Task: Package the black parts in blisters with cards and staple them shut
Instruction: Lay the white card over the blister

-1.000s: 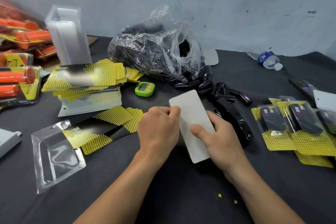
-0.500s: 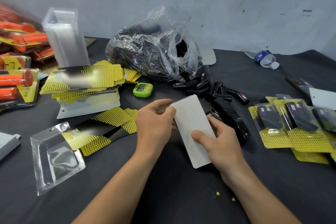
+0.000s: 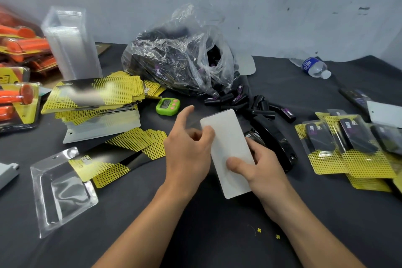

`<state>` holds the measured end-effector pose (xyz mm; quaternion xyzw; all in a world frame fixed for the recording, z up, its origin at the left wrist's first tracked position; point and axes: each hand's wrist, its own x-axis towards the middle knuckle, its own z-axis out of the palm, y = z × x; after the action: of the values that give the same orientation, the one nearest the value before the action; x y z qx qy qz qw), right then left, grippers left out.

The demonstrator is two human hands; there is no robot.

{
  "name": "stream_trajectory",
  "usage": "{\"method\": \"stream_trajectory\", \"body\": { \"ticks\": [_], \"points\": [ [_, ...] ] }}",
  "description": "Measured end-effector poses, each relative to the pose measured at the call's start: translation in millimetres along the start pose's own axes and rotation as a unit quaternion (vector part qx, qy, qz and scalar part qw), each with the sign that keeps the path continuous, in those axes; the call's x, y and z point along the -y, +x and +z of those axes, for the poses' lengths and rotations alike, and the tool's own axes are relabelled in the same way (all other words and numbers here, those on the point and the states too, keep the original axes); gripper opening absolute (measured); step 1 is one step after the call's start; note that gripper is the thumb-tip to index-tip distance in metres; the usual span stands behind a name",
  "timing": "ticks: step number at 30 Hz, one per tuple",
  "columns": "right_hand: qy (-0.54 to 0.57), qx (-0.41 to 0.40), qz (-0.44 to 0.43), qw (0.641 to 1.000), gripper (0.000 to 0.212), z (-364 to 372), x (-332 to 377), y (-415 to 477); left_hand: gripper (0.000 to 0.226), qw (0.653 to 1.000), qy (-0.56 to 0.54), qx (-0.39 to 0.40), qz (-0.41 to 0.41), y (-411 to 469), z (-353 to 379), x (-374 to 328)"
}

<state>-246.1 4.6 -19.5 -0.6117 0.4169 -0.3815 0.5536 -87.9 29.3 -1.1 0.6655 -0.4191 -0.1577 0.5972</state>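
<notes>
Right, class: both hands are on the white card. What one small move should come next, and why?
Probably the left hand should let go and reach for the empty clear blister lying to its left. The right hand pinches the white card, thumb on top. The left holds only its upper edge, index finger lifted, and the card needs a blister before stapling.

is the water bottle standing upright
No, the water bottle lies on its side on the black table, near the wall.

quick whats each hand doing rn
left hand: pinching the white card near its top edge, index finger lifted
right hand: gripping the same card lower down, thumb on top
</notes>
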Motion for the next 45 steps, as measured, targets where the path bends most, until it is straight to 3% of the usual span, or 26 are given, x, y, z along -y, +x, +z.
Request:
{"method": "stream_trajectory", "body": {
  "ticks": [5, 8, 12, 18, 24, 30, 36, 40, 45],
  "points": [
    [0.043, -0.102, 0.007, 0.994, 0.029, 3, -3, 3, 0.014, 0.976, -0.062, 0.185, -0.093, -3, 2, 2],
    [0.026, -0.163, -0.007, 0.986, 0.036, 5, -7, 5, 0.009, 0.967, -0.048, 0.227, -0.106, -3, 2, 4],
    [-0.015, -0.181, -0.016, 0.983, 0.045, 6, -13, 9, 0.017, 0.966, -0.003, 0.238, -0.102, -2, 4, 3],
    [-0.081, -0.143, -0.008, 0.986, 0.037, 2, -15, 10, 0.032, 0.972, 0.047, 0.221, -0.059, -1, 2, 1],
    [-0.060, -0.139, 0.002, 0.988, 0.030, 2, -12, 12, 0.047, 0.955, 0.059, 0.290, -0.021, 3, -3, -1],
    [-0.077, -0.083, -0.023, 0.993, 0.084, -1, -2, 5, 0.025, 0.957, 0.144, 0.252, 0.022, -4, -2, 3],
    [-0.100, -0.087, -0.013, 0.991, 0.090, -2, 1, 5, 0.029, 0.957, 0.121, 0.260, 0.033, -4, -7, 1],
    [-0.084, -0.117, -0.011, 0.989, 0.089, 0, -2, 6, 0.054, 0.951, 0.110, 0.289, 0.016, -2, -13, -4],
    [-0.079, -0.124, -0.026, 0.989, 0.082, 2, -3, 6, 0.053, 0.950, 0.108, 0.292, 0.004, 0, -10, -2]
  ]
}}
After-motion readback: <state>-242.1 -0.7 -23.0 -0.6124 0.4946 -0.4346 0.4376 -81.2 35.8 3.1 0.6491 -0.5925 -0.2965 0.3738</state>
